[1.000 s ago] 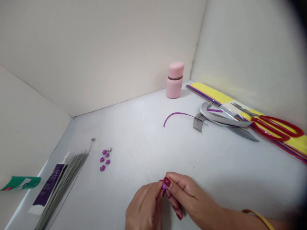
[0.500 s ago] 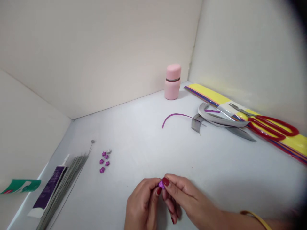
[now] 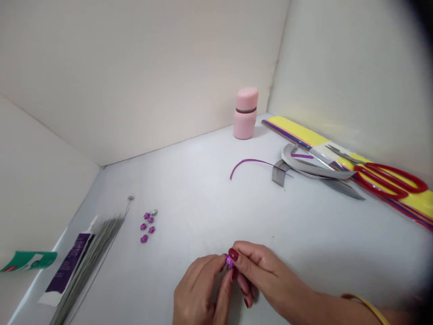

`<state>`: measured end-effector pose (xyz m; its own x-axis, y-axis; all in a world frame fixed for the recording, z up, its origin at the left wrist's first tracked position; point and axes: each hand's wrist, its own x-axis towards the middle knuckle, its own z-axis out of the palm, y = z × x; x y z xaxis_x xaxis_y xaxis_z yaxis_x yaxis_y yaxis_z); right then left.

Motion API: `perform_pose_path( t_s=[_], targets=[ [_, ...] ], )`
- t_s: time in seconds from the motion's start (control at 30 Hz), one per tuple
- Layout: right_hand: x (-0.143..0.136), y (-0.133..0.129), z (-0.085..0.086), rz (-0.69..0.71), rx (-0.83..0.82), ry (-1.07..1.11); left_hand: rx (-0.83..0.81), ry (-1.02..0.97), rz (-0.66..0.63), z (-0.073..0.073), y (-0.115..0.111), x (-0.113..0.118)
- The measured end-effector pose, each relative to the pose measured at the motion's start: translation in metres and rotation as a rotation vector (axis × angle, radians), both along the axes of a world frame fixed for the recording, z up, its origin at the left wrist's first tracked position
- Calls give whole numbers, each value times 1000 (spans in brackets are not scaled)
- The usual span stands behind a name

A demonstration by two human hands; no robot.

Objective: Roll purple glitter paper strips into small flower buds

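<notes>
Between the fingertips of both hands is a small glittery purple paper star (image 3: 230,261), partly covered by the fingers. My left hand (image 3: 203,289) pinches it from the left with thumb and index finger. From the right, my right hand (image 3: 264,273) grips it between thumb and fingers, its other fingers curled below. Left of the hands lie several finished purple stars (image 3: 144,239) in a small cluster, with a silvery piece (image 3: 154,212) beside them. A curved purple paper strip (image 3: 250,160) rests farther back on the white table (image 3: 189,203).
At left lie a bundle of grey wires (image 3: 89,266) and a purple-and-white glue tube (image 3: 69,264), near a green item (image 3: 32,261). A pink flask (image 3: 245,113) stands at the back. Grey strips (image 3: 304,166) and red-handled scissors (image 3: 389,178) lie on a yellow packet (image 3: 294,128) at right.
My left thumb and index finger have shifted their pinch on the purple star, the thumb reaching farther right. The star has turned slightly between the fingers. The view has tilted a little.
</notes>
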<state>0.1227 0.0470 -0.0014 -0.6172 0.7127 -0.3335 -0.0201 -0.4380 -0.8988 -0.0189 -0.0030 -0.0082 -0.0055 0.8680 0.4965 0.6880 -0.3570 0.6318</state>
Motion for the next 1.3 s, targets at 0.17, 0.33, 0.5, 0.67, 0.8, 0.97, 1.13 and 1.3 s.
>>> perform_pose_path(
  t_s=[0.17,0.33,0.5,0.67,0.8,0.97,1.13,1.3],
  targets=[
    [1,2,0,18,63,-65,-6,81,-16,1,-1,-1],
    [3,6,5,84,6,-52,-25,21,-118,-2,1,-4],
    [5,8,5,102,19,-40,0,6,-75,-3,2,-4],
    [5,6,7,128,125,-102,0,87,-44,1,1,-1],
    [2,-1,7,99,171,-138,19,151,-7,-1,-2,4],
    [1,-5,4,62,63,-103,-16,114,19,-5,-2,5],
    [4,5,7,161,-167,53,-192,-120,-101,5,4,-3],
    [5,2,7,119,-25,-4,-192,-19,-98,3,2,-2]
  ],
)
